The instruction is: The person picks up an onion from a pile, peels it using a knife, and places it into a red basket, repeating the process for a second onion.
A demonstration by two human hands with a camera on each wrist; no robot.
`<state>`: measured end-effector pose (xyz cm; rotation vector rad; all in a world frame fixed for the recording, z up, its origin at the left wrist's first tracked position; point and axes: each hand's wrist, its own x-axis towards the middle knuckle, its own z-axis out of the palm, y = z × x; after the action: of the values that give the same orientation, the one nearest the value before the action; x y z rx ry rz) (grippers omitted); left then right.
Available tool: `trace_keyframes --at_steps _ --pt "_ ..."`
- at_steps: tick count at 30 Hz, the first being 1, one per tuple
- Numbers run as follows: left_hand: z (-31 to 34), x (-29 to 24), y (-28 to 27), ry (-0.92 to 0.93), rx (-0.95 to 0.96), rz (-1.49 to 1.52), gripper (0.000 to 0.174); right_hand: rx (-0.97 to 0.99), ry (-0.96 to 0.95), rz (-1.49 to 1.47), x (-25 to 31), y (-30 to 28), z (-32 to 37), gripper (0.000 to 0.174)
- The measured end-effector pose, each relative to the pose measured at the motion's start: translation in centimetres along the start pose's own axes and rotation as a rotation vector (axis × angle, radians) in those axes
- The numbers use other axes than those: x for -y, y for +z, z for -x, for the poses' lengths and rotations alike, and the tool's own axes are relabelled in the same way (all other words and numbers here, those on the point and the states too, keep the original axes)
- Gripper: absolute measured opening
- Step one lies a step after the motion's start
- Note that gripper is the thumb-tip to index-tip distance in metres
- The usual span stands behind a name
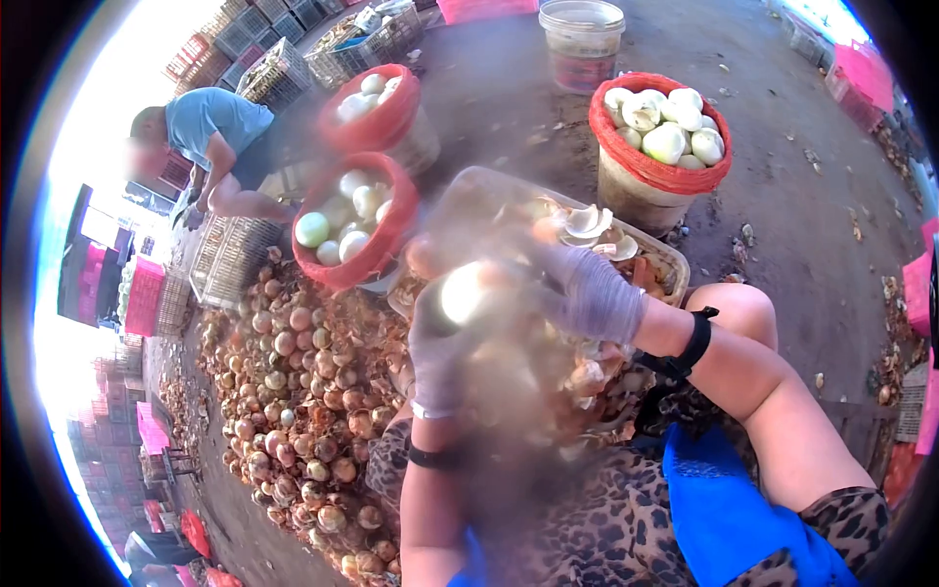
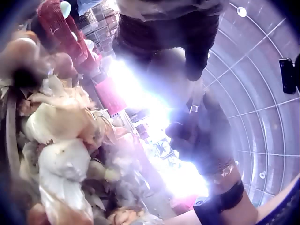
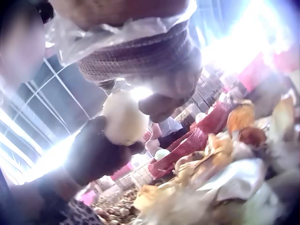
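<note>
You are gripping a peeled white onion [image 1: 462,292] in your gloved left hand [image 1: 438,357], fingers curled round it, just above the tray [image 1: 669,256] of peels by your lap. Your gloved right hand [image 1: 587,293] is pinching the onion's upper side with bent fingers.

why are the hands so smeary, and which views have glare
Head view: motion blur smears the left hand, right hand and peeled onion; fisheye curves the edges, sunlight blows out the left rim. Left wrist view: central backlight glare, right hand silhouetted. Right wrist view: soft focus, glare upper right.
</note>
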<state>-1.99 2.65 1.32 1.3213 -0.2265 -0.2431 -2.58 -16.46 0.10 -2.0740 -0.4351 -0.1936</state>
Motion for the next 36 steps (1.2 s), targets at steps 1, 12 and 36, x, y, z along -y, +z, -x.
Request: trace_keyframes --at_steps 1,12,36 --pt "0.0 -0.7 0.2 0.004 0.004 -0.009 0.072 0.0 -0.048 0.07 0.1 -0.1 0.1 0.057" --pt "0.6 1.0 0.5 0.166 -0.12 -0.036 0.045 -0.096 -0.045 -0.169 -1.5 1.7 0.1 0.035" --pt "-1.7 -2.9 -12.5 0.2 -0.143 0.61 0.024 0.095 0.353 0.174 -0.6 -2.8 0.6 0.047"
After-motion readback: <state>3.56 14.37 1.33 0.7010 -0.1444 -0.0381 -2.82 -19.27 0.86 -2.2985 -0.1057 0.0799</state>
